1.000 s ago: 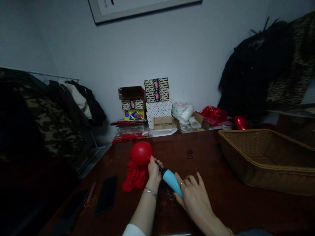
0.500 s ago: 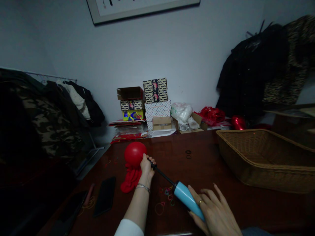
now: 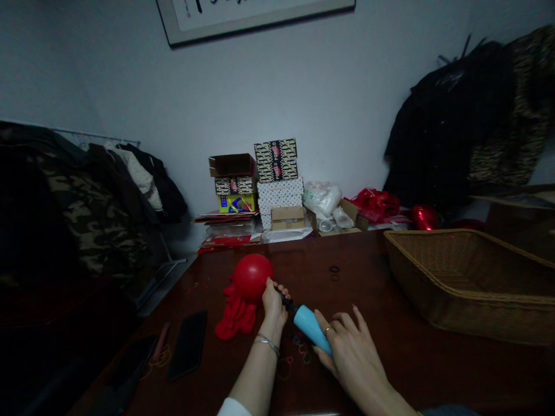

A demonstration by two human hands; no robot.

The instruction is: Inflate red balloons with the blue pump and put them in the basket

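Observation:
My left hand (image 3: pixel 274 303) is closed around the neck of a partly inflated red balloon (image 3: pixel 252 277), where it meets the black nozzle end of a balloon pump (image 3: pixel 307 323). The pump's light blue barrel lies in my right hand (image 3: pixel 353 346), thumb below it and some fingers stretched out over it. Hardly any of the black rod shows between barrel and left hand. Beside the balloon, on the table, rests a heap of limp red balloons (image 3: pixel 236 315). Small coloured rubber bands (image 3: pixel 301 346) lie under the pump, partly hidden by it.
A large wicker basket (image 3: pixel 433 306) stands on the dark wooden table (image 3: pixel 347 254) at the right. Two black bands (image 3: pixel 333 270) lie farther back. At the left are a black phone (image 3: pixel 188 345) and a reddish stick-like object (image 3: pixel 161 341). Boxes (image 3: pixel 277 196) are stacked by the wall.
My right hand has pushed the blue barrel up and left toward my left hand, so the rod has slid in. The balloon and left hand have shifted slightly right.

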